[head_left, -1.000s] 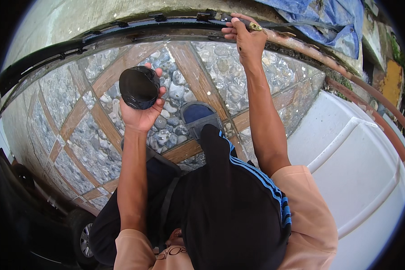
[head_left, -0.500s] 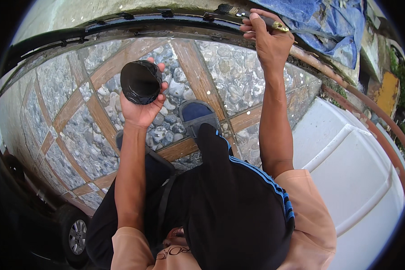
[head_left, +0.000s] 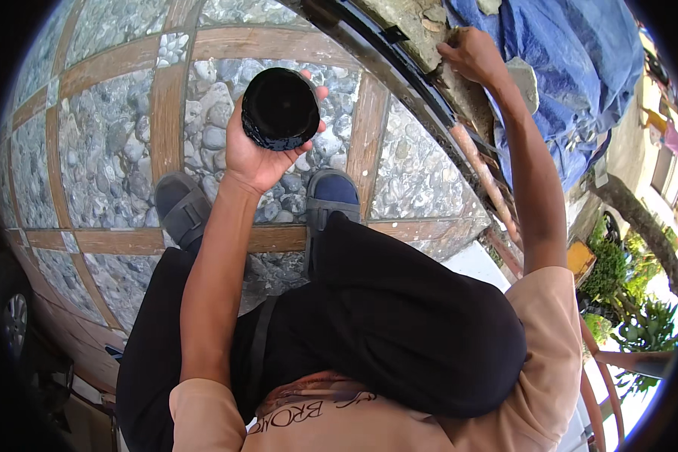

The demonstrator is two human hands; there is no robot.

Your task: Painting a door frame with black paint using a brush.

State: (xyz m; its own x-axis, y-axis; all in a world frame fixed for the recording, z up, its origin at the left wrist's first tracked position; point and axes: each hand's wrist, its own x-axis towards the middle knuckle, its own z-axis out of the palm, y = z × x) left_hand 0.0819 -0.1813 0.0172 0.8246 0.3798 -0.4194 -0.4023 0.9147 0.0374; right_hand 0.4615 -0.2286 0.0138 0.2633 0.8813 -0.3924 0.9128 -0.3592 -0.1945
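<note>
My left hand (head_left: pixel 260 158) is wrapped round a black cup (head_left: pixel 279 141) from below and behind, its fingertips showing along the right side. The cup's mouth faces up, and its inside is dark and glossy. My right arm reaches out to the far right, where my right hand (head_left: pixel 474 56) is closed, fingers bent down, beside a glossy black metal rail (head_left: pixel 412 69). The paintbrush seen in that hand a moment earlier is almost wholly hidden by the fingers now.
A crumpled blue tarp (head_left: pixel 557 83) lies beyond the rail, with a stone slab (head_left: pixel 523 83) on its near side. The rail continues as a reddish-brown pipe (head_left: pixel 478 158). Pebbled paving (head_left: pixel 109 151) with wood-look strips lies under my sandals (head_left: pixel 331 192). A car wheel (head_left: pixel 16 320) shows at far left.
The view has swung to the right. My right hand has gone from holding the brush up above the rail to pointing down at it. The cup stays in my left hand, now more level.
</note>
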